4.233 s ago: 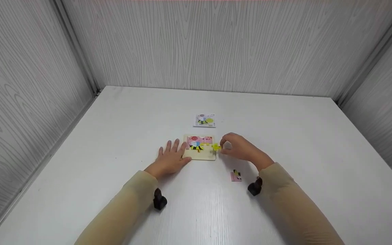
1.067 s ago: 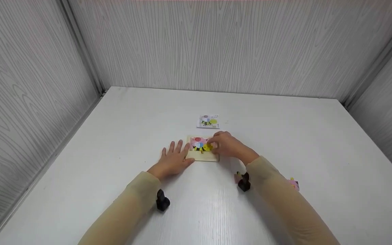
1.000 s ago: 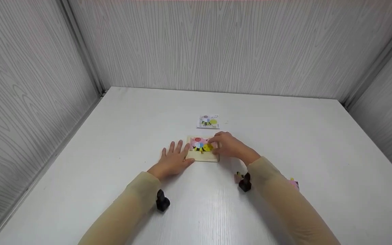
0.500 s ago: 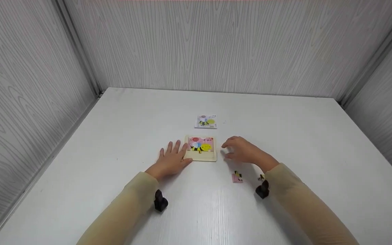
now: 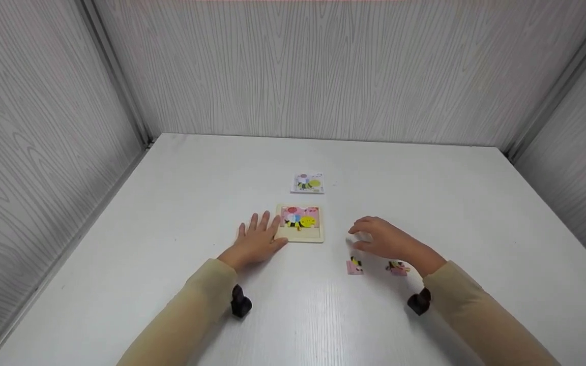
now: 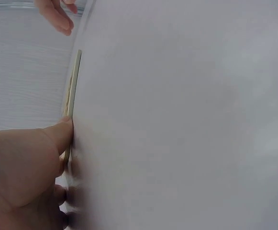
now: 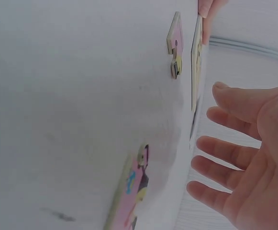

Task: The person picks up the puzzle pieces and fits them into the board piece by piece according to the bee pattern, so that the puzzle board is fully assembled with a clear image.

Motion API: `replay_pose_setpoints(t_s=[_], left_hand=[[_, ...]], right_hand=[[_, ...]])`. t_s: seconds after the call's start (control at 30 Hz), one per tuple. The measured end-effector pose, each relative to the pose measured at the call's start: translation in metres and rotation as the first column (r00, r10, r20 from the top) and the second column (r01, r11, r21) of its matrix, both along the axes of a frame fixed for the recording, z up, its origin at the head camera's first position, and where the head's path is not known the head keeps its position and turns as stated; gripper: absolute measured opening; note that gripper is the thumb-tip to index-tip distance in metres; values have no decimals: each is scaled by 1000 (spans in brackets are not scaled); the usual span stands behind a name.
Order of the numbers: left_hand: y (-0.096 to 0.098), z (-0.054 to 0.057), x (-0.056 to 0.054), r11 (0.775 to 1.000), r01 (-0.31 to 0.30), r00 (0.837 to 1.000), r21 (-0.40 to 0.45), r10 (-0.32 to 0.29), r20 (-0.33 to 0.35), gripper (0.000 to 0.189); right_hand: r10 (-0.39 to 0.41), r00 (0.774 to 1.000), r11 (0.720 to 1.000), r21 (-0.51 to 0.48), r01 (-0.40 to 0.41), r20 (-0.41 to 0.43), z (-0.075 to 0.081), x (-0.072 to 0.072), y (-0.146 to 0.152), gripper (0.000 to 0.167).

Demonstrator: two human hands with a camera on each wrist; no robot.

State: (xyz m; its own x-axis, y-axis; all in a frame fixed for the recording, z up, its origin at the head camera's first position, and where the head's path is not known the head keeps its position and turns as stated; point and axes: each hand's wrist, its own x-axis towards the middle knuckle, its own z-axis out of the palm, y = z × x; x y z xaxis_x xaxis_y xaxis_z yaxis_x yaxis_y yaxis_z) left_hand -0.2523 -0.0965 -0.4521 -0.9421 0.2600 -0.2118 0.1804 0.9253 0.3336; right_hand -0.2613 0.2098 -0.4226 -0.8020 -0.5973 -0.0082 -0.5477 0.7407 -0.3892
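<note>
A wooden jigsaw tray (image 5: 300, 235) lies mid-table, its upper part filled with pink, blue and yellow pieces showing a bee; the bottom strip is bare wood. My left hand (image 5: 255, 244) rests with fingers spread at the tray's left edge, thumb and index finger touching the frame. My right hand (image 5: 387, 239) hovers over the table to the right of the tray, holding nothing, fingers loosely bent. Below it lie two loose puzzle pieces: a pink one with yellow and black (image 5: 354, 266), and another pink one with dark and yellow marks (image 5: 398, 268), seen larger in the right wrist view.
A small picture card (image 5: 308, 183) with the bee design lies behind the tray. The white table (image 5: 211, 183) is enclosed by grey wood-grain panels (image 5: 298, 71) at the back and both sides. A black wrist camera (image 5: 419, 302) hangs under the right sleeve.
The right hand has let go of the yellow bee-head piece, now set in the tray, and moved right and toward the front, uncovering the second loose piece. The left hand stays at the frame.
</note>
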Motion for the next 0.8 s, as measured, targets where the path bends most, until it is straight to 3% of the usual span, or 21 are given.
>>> replay_pose_setpoints(t_s=[0.43, 0.57, 0.8], left_hand=[[0, 0, -1, 1000, 16, 1000, 7, -16, -23, 70], [-1, -1, -1, 1000, 16, 1000, -1, -16, -22, 70], [-1, -1, -1, 1000, 17, 1000, 7, -17, -14, 70]], right_hand=[[98, 995, 995, -8, -98, 13, -8, 28, 20, 26], [87, 995, 996, 0, -87, 44, -9, 36, 19, 30], [73, 997, 997, 19, -73, -6, -11, 42, 15, 28]])
